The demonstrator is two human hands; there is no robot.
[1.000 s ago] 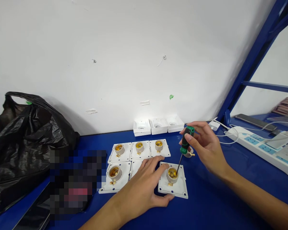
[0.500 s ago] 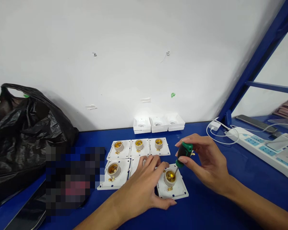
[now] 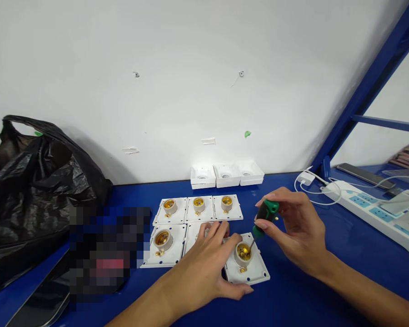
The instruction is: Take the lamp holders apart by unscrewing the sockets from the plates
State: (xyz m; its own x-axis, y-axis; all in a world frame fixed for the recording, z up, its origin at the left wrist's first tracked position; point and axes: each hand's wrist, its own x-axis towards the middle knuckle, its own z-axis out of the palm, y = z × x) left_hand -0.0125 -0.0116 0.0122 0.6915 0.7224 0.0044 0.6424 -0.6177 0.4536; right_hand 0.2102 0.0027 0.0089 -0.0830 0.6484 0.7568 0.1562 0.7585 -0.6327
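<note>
My right hand (image 3: 298,231) grips a green-and-black screwdriver (image 3: 266,217) by its handle. The thin shaft slants down into the brass bowl of a lamp socket (image 3: 255,263) on a square white base plate. My left hand (image 3: 211,259) steadies that plate, fingers along its upper left side and thumb by its front edge. Under the left fingers lies another white plate (image 3: 192,234), mostly hidden. A similar lamp socket (image 3: 162,240) sits left of it, and a row of three more, including the middle lamp socket (image 3: 198,204), lies behind.
Three white square covers (image 3: 226,175) stand against the wall. On the left are a black plastic bag (image 3: 47,195), a dark phone-like slab (image 3: 41,295) and a pixelated patch. A white power strip (image 3: 371,204) with cables lies right, beside a blue metal frame (image 3: 357,100).
The view has shifted slightly. The screwdriver handle leans a little more to the right, its tip still inside the socket. My left hand keeps its place on the plate.
</note>
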